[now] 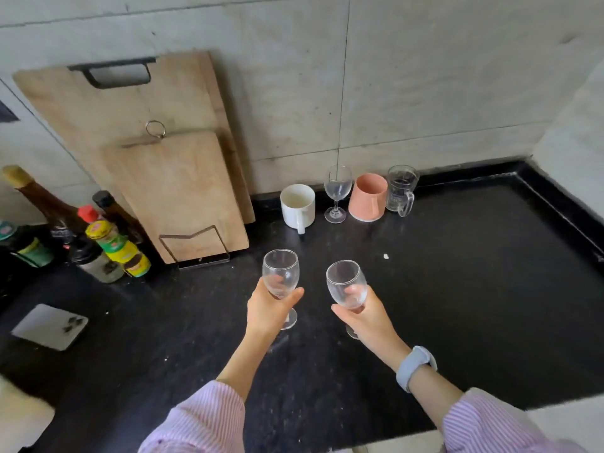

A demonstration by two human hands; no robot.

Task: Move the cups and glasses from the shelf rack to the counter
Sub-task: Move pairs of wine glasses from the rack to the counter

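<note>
My left hand (266,310) grips a clear wine glass (280,271) by its bowl, upright above the black counter (474,289). My right hand (369,317) holds a second clear wine glass (345,282) the same way, just to the right. Along the back wall stand a white mug (297,204), a third wine glass (337,192), an upside-down pink cup (367,197) and a clear glass mug with a handle (400,191). The shelf rack is out of view.
Two wooden cutting boards (157,152) lean on the wall in a wire stand at the left. Several sauce bottles (108,243) cluster at the far left. A white phone (50,326) lies near the left edge. A raised black lip (562,207) borders the counter's right side.
</note>
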